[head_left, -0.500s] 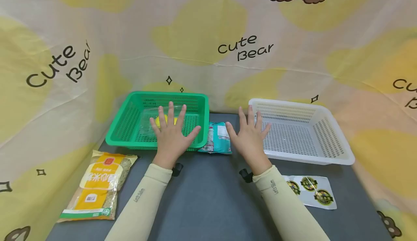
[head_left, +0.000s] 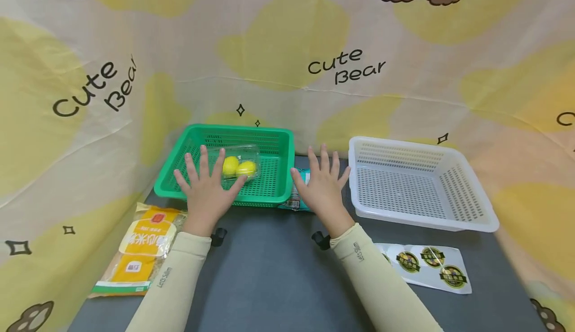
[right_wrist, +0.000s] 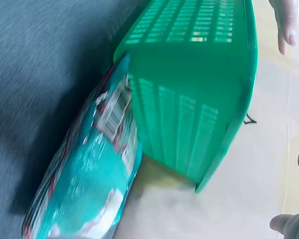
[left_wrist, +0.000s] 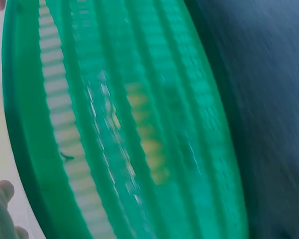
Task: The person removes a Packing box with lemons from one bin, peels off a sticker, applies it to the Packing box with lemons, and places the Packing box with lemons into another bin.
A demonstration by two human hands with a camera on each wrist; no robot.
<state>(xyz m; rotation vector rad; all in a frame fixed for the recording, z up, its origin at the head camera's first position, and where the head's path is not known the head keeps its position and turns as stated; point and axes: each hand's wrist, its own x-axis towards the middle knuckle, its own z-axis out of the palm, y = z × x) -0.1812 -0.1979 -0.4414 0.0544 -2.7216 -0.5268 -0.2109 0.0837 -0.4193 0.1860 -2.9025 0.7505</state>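
With fingers spread and nothing held, my left hand [head_left: 207,199] is over the front left part of the green basket [head_left: 269,203]. Inside that basket lies a clear plastic box [head_left: 247,151] with yellow round items [head_left: 246,168] in it. My right hand [head_left: 324,190], also spread and holding nothing, hovers between the two baskets, in front of a teal packet [head_left: 294,199] that it partly hides. In the right wrist view the teal packet [right_wrist: 89,184] leans by the end wall of the green basket [right_wrist: 189,74]. The left wrist view is blurred.
A white basket [head_left: 422,222] stands at the right. In front of it lies a sheet of round stickers [head_left: 427,267]. A yellow bag of grain [head_left: 139,252] lies at the left, partly behind my left sleeve. A patterned cloth [head_left: 278,42] hangs behind the grey table [head_left: 269,272].
Both hands have moved left in the head view, still spread. The yellow items in the green basket now show more, and the teal packet shows less. The view has shifted slightly.
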